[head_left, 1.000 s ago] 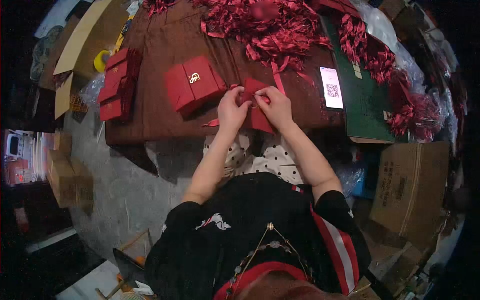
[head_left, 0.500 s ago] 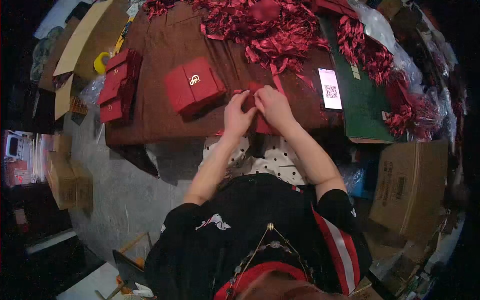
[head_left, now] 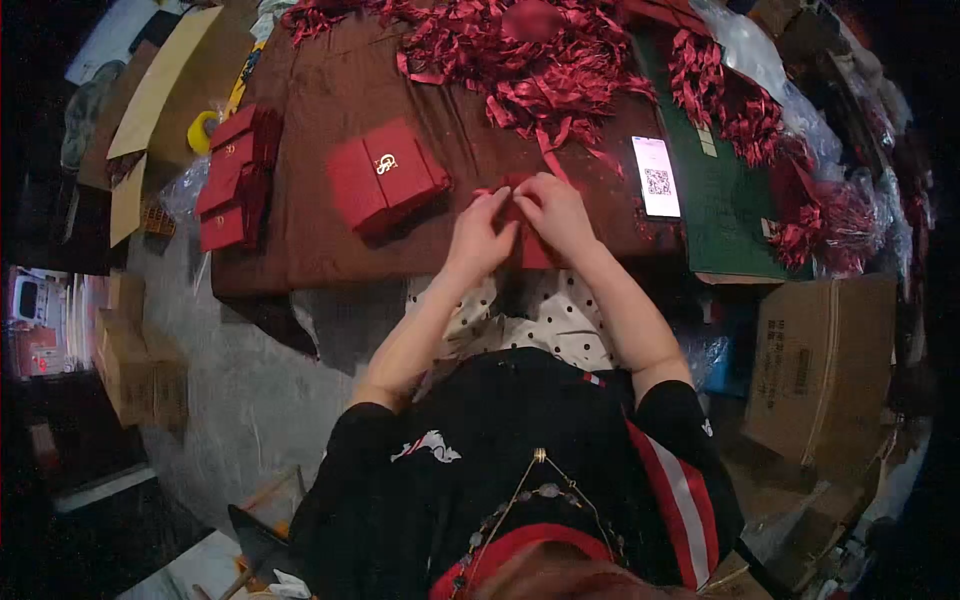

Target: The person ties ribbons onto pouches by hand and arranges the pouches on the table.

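Note:
Both of my hands meet over a red piece (head_left: 536, 250) near the front edge of the brown-covered table. My left hand (head_left: 484, 232) has its fingertips pinched on a red ribbon beside the right fingertips. Fingers bent and pressed together, my right hand (head_left: 556, 212) pinches the same ribbon. Most of the ribbon between the fingertips is hidden. Left of my hands lies a stack of red boxes or pouches (head_left: 365, 190) with a gold emblem on top. Beyond my hands spreads a large pile of crinkled red ribbons (head_left: 560, 90).
More red pouches (head_left: 232, 180) overlap at the table's left side. A lit phone (head_left: 656, 178) showing a code lies at the right, beside a green board (head_left: 730, 220). Cardboard boxes (head_left: 820, 370) stand at the right, and yellow tape (head_left: 200, 132) is at the left.
My left hand has shifted slightly to the right, with its fingertips nearer the right hand's. The ribbon between them has moved a little. The view has shifted slightly.

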### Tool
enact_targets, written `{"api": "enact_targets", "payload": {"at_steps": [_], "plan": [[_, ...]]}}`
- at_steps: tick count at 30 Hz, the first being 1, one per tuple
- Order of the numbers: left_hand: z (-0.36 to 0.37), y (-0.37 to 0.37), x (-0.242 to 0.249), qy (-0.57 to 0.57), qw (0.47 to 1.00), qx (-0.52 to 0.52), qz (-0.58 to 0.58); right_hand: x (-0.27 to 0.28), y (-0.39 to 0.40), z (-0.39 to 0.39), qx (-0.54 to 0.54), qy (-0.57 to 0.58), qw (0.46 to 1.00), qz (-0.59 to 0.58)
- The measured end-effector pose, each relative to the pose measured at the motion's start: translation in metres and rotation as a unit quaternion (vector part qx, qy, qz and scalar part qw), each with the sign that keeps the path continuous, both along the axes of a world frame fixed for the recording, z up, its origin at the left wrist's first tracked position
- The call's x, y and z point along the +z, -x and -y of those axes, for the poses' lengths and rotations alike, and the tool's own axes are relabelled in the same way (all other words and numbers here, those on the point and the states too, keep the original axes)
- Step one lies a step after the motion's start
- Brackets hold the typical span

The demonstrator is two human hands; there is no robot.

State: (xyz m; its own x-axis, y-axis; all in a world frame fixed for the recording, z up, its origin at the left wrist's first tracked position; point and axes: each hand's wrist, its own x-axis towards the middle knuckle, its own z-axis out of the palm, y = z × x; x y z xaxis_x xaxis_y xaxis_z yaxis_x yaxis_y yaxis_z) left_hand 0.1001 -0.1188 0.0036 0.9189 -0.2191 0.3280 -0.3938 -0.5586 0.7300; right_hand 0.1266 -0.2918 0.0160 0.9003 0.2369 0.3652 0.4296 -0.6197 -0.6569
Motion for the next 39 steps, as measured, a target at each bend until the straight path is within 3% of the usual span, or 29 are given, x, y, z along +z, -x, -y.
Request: {"api": "enact_targets", "payload": {"at_steps": [2, 3, 4, 6, 7, 8, 10, 14, 15, 24, 26, 29, 30, 32, 35, 39], "plan": [[-0.016, -0.020, -0.008, 0.143, 0.969, -0.099, -0.174, 0.003, -0.002, 0.011, -0.010, 0.035, 0.999, 0.032], [-0.017, -0.024, -0.005, 0.250, 0.904, -0.088, -0.335, 0.002, -0.002, 0.011, -0.011, 0.035, 0.999, 0.034], [-0.015, -0.026, -0.006, 0.250, 0.904, -0.088, -0.335, 0.000, 0.000, 0.010, -0.030, 0.020, 0.999, -0.013], [-0.007, -0.030, -0.003, 0.053, 0.986, 0.000, -0.159, -0.007, 0.004, 0.008, -0.047, -0.046, 0.996, -0.063], [0.000, -0.029, -0.003, 0.030, 0.991, 0.024, -0.131, -0.009, 0.004, 0.009, -0.047, -0.046, 0.996, -0.062], [0.001, -0.030, 0.002, 0.030, 0.991, 0.023, -0.131, -0.005, 0.005, 0.008, -0.049, -0.118, 0.986, -0.110], [0.004, -0.033, 0.008, -0.090, 0.995, 0.018, -0.049, -0.020, 0.001, 0.013, -0.051, -0.208, 0.962, -0.170], [0.007, -0.044, 0.005, -0.216, 0.972, -0.004, 0.087, -0.017, 0.012, 0.014, -0.077, -0.006, 0.997, 0.005], [0.005, -0.048, 0.011, -0.246, 0.969, -0.012, 0.037, -0.019, 0.014, 0.015, -0.084, 0.055, 0.993, 0.056], [-0.043, -0.036, 0.059, -0.166, 0.964, 0.175, 0.110, -0.021, 0.014, 0.023, -0.108, 0.044, 0.993, 0.027], [-0.023, -0.020, 0.059, -0.158, 0.947, 0.201, 0.194, -0.022, 0.015, 0.023, -0.101, 0.050, 0.993, 0.025], [0.011, 0.024, 0.042, -0.145, 0.983, 0.083, 0.071, -0.021, 0.013, 0.027, -0.080, 0.016, 0.994, 0.079], [0.020, 0.035, 0.032, -0.165, 0.983, 0.083, 0.000, -0.013, 0.014, 0.029, -0.064, -0.005, 0.992, 0.107], [0.022, 0.036, 0.007, -0.242, 0.965, 0.101, -0.018, 0.001, 0.017, 0.043, -0.120, -0.004, 0.977, 0.176], [0.021, 0.037, 0.005, -0.214, 0.970, 0.108, -0.041, 0.019, 0.019, 0.077, -0.286, -0.015, 0.955, 0.083], [0.022, 0.035, -0.004, -0.191, 0.975, 0.111, -0.030, 0.005, 0.007, 0.098, -0.326, 0.132, 0.935, -0.050]]}}
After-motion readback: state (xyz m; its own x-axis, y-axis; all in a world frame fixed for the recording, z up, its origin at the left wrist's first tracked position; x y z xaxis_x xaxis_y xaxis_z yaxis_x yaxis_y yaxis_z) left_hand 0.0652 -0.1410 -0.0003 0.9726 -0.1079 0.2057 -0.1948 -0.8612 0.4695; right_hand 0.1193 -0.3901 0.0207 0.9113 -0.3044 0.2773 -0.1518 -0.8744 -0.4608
